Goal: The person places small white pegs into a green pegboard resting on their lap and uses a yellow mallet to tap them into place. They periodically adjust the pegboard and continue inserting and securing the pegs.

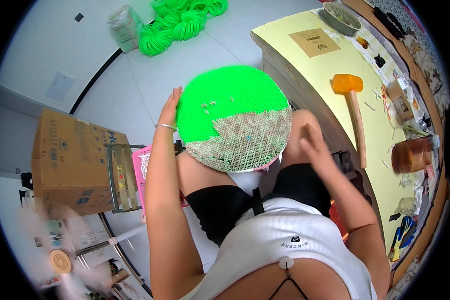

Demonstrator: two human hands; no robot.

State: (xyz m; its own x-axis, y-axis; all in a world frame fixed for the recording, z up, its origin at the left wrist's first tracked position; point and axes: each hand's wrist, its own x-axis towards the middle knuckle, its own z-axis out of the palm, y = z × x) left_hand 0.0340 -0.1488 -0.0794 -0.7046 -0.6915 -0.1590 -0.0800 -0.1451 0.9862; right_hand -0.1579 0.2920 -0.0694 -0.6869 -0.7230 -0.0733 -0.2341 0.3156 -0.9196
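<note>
A round disc rests across my thighs, its upper part bright green. The lower right part is a packed field of small grey-white tube ends with open holes. A few pale bits lie on the green surface. My left hand grips the disc's left rim, some of its fingers hidden behind the edge. On the right, apart from the rim, my right hand is above my right knee, somewhat blurred. Its thumb and fingers are spread, and nothing shows between them.
To the right, a yellow-topped table holds an orange-headed mallet, a jar of brown liquid and a basket. Bright green coils lie on the floor ahead. At left stand a cardboard box and a pink tray.
</note>
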